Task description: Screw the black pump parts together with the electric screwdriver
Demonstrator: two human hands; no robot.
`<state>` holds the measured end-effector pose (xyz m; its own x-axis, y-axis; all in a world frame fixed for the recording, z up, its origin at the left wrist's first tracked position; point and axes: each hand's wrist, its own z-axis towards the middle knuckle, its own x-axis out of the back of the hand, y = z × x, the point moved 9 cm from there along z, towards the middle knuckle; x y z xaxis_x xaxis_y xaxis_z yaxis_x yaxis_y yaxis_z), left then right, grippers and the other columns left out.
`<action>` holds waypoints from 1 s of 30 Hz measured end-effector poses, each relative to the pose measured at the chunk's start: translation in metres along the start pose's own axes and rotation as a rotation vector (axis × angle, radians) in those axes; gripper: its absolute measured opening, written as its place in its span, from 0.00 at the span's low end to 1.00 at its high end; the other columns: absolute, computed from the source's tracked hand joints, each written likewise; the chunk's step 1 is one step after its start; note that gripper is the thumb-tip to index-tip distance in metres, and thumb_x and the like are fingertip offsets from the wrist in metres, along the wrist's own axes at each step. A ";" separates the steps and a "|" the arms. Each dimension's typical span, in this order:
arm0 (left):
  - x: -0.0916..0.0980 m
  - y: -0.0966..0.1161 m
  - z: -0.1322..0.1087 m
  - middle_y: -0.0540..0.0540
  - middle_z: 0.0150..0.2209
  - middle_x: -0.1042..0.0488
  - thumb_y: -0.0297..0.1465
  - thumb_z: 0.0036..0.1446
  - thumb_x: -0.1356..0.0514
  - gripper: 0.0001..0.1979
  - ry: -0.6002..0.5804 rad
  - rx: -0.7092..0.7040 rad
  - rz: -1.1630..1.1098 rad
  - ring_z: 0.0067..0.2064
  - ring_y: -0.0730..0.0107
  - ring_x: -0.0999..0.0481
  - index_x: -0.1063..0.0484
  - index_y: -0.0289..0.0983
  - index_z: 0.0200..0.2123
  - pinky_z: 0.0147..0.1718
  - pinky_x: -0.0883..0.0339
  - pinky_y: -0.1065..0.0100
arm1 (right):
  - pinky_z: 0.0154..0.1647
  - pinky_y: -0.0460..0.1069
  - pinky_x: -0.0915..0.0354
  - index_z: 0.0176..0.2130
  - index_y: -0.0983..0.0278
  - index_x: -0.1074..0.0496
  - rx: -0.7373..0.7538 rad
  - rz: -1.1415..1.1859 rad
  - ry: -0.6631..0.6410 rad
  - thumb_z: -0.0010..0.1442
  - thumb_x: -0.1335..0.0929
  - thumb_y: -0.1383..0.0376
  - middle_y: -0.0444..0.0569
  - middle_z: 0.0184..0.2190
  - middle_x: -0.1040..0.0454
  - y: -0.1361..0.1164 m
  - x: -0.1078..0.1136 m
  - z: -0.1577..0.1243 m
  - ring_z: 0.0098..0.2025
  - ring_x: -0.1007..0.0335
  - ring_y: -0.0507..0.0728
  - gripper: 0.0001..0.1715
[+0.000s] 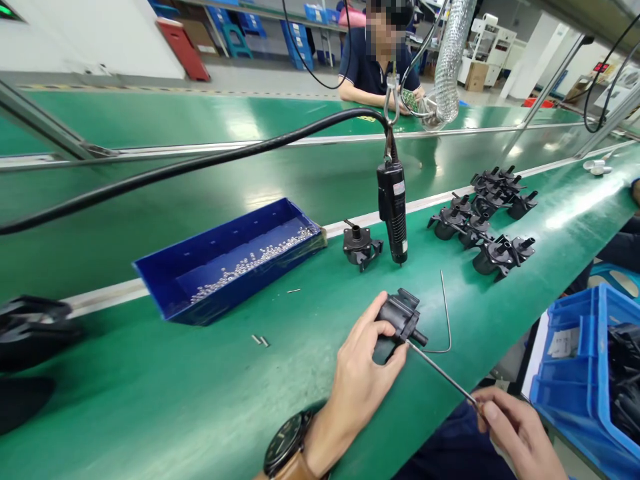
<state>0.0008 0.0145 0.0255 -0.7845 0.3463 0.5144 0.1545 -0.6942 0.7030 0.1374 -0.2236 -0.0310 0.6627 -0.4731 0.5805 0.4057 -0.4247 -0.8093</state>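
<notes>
The pump [397, 317] lies at the fingertips of the left hand [367, 357], ahead of it and slightly right, over the near half of the tabletop [175, 400]. That hand is clamped on the body, thumb on the near side and fingers over the far side; whether the pump also rests on the tabletop I cannot tell.

The right hand [517, 430] is the farther one, out by the near edge, to the right of the pump and closer to the person. Its thumb and fingers are closed together on the rod [443, 373], whose grip is mostly hidden.

The rod's long axis slants from the right hand forward and left, its tip meeting the pump's near flange just beside the spout; whether it sits in a recess is too small to tell. The pump lies tipped on its side, its long axis running from the far left toward the near right, so the spout points right and toward the person, roughly facing the right hand.

Just beyond the spout, a bent wire [449, 323] lies flat; the hanging driver [393, 210] stands upright farther ahead.
</notes>
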 end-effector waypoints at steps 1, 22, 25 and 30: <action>0.000 0.000 0.000 0.33 0.63 0.26 0.27 0.59 0.35 0.08 0.003 -0.002 0.001 0.59 0.52 0.20 0.32 0.41 0.38 0.55 0.23 0.55 | 0.24 0.44 0.31 0.30 0.63 0.23 0.006 -0.020 -0.034 0.73 0.39 0.51 0.45 0.20 0.28 -0.003 0.000 0.000 0.22 0.29 0.53 0.28; 0.004 0.001 -0.002 0.33 0.64 0.27 0.29 0.61 0.34 0.06 0.043 0.012 -0.010 0.60 0.52 0.21 0.28 0.41 0.40 0.57 0.23 0.53 | 0.36 0.47 0.27 0.38 0.60 0.19 0.065 -0.082 0.149 0.70 0.35 0.49 0.50 0.30 0.17 0.003 -0.001 -0.009 0.32 0.21 0.58 0.22; 0.003 0.000 -0.002 0.34 0.64 0.26 0.28 0.61 0.34 0.06 0.049 0.026 -0.022 0.60 0.51 0.21 0.28 0.41 0.40 0.57 0.23 0.51 | 0.44 0.48 0.25 0.42 0.59 0.17 0.045 -0.052 0.282 0.65 0.29 0.48 0.53 0.39 0.15 0.012 0.003 -0.017 0.41 0.17 0.61 0.19; 0.002 -0.001 -0.002 0.35 0.64 0.27 0.28 0.61 0.35 0.06 0.033 0.036 -0.046 0.61 0.52 0.22 0.28 0.41 0.41 0.58 0.24 0.52 | 0.36 0.46 0.24 0.41 0.62 0.20 0.071 -0.066 0.308 0.61 0.25 0.51 0.52 0.34 0.17 0.015 -0.001 -0.018 0.33 0.19 0.58 0.17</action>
<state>-0.0019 0.0147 0.0243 -0.8107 0.3556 0.4652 0.1390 -0.6549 0.7428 0.1319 -0.2437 -0.0421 0.4162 -0.6626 0.6227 0.4912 -0.4125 -0.7672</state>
